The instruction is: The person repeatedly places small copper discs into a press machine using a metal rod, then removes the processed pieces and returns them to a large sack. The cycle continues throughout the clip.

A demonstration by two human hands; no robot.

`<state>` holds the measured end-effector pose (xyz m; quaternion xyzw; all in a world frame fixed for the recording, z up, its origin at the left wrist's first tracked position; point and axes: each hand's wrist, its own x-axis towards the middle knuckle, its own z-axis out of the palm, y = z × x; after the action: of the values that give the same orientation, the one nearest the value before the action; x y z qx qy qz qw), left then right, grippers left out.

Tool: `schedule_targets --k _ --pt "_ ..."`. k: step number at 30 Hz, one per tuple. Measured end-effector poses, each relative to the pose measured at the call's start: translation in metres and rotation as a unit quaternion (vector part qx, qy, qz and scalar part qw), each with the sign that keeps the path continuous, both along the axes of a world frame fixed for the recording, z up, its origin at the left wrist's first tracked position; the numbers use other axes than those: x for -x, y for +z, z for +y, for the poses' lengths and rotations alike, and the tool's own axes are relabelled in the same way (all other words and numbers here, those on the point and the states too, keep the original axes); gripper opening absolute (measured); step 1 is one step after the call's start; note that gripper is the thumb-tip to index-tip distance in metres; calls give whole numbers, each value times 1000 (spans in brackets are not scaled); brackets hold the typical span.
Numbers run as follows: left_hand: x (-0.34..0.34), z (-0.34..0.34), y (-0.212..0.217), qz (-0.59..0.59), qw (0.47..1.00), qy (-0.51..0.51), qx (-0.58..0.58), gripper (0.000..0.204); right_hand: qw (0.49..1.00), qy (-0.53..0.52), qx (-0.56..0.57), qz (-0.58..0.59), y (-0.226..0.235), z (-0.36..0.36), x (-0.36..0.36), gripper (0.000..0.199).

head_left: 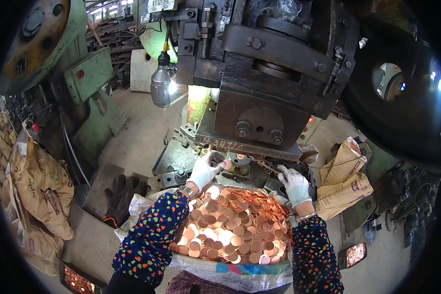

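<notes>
Copper discs [230, 230] heaped below; left hand [204, 170] feeds one under press [259, 117].

1. The head camera looked down and forward from above the person's arms, close to the press [269, 88].
2. Its fisheye lens bent the edges strongly.
3. There was only this one view, so nothing was shared.

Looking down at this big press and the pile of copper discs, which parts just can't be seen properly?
- Head view: the left hand holds a copper disc; its fingers hide most of it.
- What the right hand touches is too small to tell.
- The die area under the press lies in shadow.
- The sack holding the disc pile is cut off by the lower edge.
</notes>
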<state>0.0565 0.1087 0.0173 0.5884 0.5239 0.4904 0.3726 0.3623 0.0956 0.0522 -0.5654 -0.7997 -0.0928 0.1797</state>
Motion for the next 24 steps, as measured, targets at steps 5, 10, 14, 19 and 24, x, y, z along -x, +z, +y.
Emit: schedule_targets --k 5,10,14,19,24 --pt "-26 33 -6 154 980 113 -60 45 991 17 -11 135 -1 -9 -19 31" --pt "-50 64 -13 384 914 121 -60 41 980 27 60 185 -7 -30 -24 30" --pt "-49 66 -21 431 886 117 -124 34 977 35 108 183 -6 -34 -22 32" --pt "-48 61 -23 434 867 123 -211 24 981 83 67 159 -3 -29 -14 30" --pt "-44 56 -16 435 864 92 -238 22 986 51 132 90 2 -27 -7 29"
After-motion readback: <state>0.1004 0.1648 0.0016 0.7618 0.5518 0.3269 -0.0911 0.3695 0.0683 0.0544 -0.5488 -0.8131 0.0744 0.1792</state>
